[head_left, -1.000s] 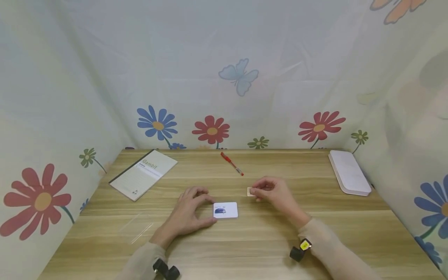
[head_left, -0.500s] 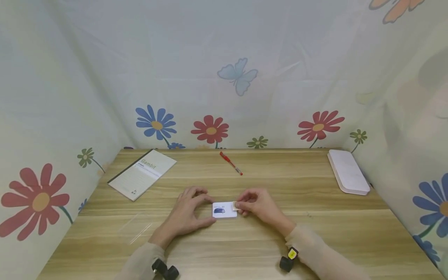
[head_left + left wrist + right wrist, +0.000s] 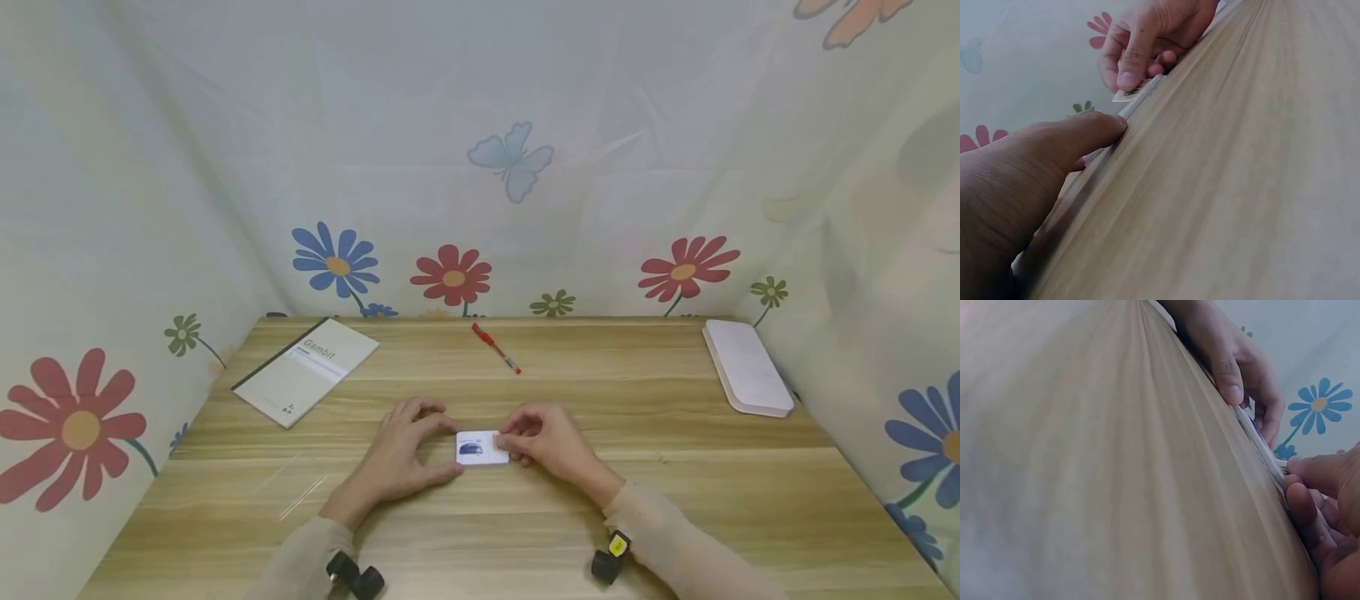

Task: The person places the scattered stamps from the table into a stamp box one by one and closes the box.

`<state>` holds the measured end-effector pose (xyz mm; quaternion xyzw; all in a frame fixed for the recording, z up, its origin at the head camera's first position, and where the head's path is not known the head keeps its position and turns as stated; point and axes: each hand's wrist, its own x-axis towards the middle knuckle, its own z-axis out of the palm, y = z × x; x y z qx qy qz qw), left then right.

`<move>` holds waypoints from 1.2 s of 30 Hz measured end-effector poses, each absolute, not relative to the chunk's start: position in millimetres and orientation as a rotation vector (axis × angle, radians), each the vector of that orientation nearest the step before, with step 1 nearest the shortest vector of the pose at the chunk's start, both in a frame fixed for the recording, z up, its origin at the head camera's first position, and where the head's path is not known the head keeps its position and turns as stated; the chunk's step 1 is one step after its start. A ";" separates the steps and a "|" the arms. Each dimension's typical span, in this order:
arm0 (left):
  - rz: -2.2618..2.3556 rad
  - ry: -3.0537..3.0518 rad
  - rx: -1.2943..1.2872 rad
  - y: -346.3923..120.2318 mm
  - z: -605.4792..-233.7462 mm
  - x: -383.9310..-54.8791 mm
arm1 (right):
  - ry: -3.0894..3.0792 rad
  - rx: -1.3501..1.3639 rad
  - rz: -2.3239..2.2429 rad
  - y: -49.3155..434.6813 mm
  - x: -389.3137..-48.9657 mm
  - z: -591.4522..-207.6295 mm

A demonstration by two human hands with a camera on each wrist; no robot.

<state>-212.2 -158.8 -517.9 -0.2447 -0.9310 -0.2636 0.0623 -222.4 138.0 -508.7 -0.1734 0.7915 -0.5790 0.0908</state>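
A small white card (image 3: 482, 457) with a dark blue print lies on the wooden table in the head view. My left hand (image 3: 402, 454) holds it at the left end, thumb on the near edge and fingers at the far edge. My right hand (image 3: 551, 442) pinches a small pale paper piece (image 3: 498, 442) over the card's right end. In the left wrist view that paper piece (image 3: 1124, 96) sits tilted under the thumb, just above the card's surface. Its printed face is mostly hidden by fingers. The right wrist view shows the card (image 3: 1254, 435) edge-on between both hands.
A notebook (image 3: 307, 372) lies at the back left, and a red pen (image 3: 495, 347) at the back middle. On the right rests a white rounded box (image 3: 746, 368). A clear plastic piece (image 3: 292, 490) lies left of my left forearm. Flowered curtains (image 3: 585, 192) close off the back and sides.
My right hand has moved left and toward me, bringing the paper piece from beside the card to over its right end. The left hand has stayed at the card.
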 end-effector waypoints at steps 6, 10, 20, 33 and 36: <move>-0.806 -2.836 -0.732 -158.6 -517.3 -212.3 | 2.452 -0.561 -1.659 136.2 -222.5 -510.6; -0.808 -2.822 -0.737 -159.0 -517.2 -212.8 | 2.506 -0.583 -1.624 135.0 -222.3 -509.6; -0.806 -2.817 -0.747 -159.7 -518.7 -213.2 | 2.649 -0.662 -1.510 133.6 -221.2 -506.7; -0.805 -2.774 -0.782 -159.9 -518.3 -212.3 | 2.708 -0.720 -1.434 135.6 -220.2 -505.0; -0.804 -2.777 -0.783 -160.0 -518.4 -212.6 | 2.717 -0.720 -1.410 135.8 -220.8 -504.4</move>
